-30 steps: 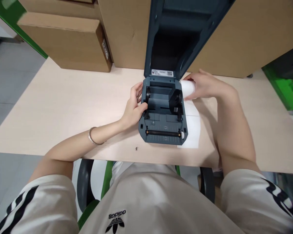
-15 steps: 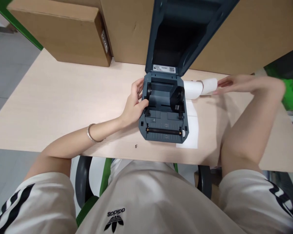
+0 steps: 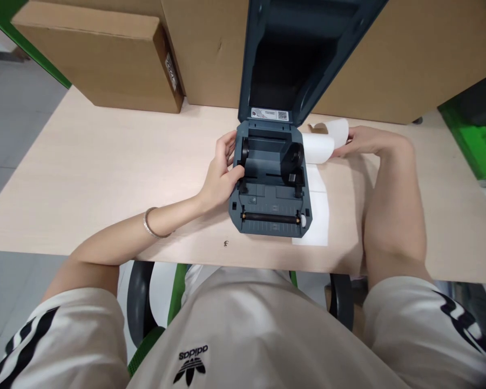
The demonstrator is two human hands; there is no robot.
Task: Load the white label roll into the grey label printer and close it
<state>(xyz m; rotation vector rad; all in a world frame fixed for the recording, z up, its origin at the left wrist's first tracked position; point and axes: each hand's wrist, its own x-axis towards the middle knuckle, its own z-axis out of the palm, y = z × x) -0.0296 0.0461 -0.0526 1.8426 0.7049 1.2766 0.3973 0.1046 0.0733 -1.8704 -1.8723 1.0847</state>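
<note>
1. The left hand (image 3: 222,175) has its grip clamped on the left wall of the open printer (image 3: 272,189), with the thumb over the rim and the other fingers against the outer side.
2. The right hand (image 3: 360,141) is at the right end of a white paper roll (image 3: 319,148), touching its loose flap (image 3: 338,131). The fingertips are partly hidden by the paper, so I cannot tell whether this grip is closed on it.
3. The paper roll lies on the desk (image 3: 105,162), just right of the printer and outside it.
4. A flat white strip (image 3: 319,208) runs nearward from the roll, partly covered by the printer's near right corner.
5. The printer sits near the middle of the desk, its lid (image 3: 291,65) raised at the far side, with a white label (image 3: 269,114) near the hinge. Inside are two black holders, left (image 3: 245,152) and right (image 3: 295,156); a black roller (image 3: 270,218) crosses the near end.
6. A tiny dark mark or scrap (image 3: 225,243) is near the front edge.
7. Farther back, a cardboard box (image 3: 93,62) stands at far left; larger cardboard (image 3: 409,65) spans the far side.
</note>
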